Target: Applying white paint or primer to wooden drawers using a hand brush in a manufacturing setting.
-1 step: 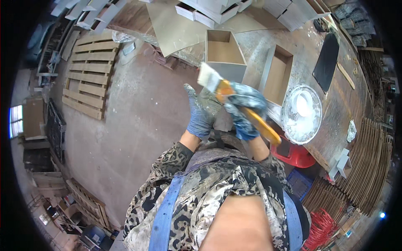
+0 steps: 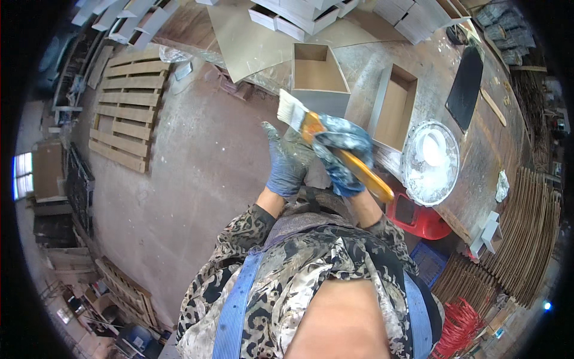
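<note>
A paintbrush [image 2: 362, 172] with an orange-yellow handle and pale bristles is gripped in my right hand [image 2: 344, 146], which wears a paint-smeared blue glove. Its bristles point up and left, just in front of an open drawer box [image 2: 321, 102] with a greyish-white outer face. My left hand [image 2: 288, 158], in a similarly stained glove, is beside the brush with the thumb stretched out and apart; some of its fingertips are hidden behind the brush and right hand. Right of my hands, a clear round tub [image 2: 430, 190] contains white paint and a white cup [image 2: 433, 148].
A second drawer box [image 2: 399, 107] lies on the worktable [image 2: 478, 155], near a black board [image 2: 465, 90] and a wooden stick [image 2: 494, 107]. Stacked white drawers [image 2: 293, 24] stand at the back. A red stool [image 2: 421, 222] is under the table edge; a wooden pallet [image 2: 128, 107] lies left.
My right hand and the brush have shifted slightly left. The left hand has stayed nearly in place.
</note>
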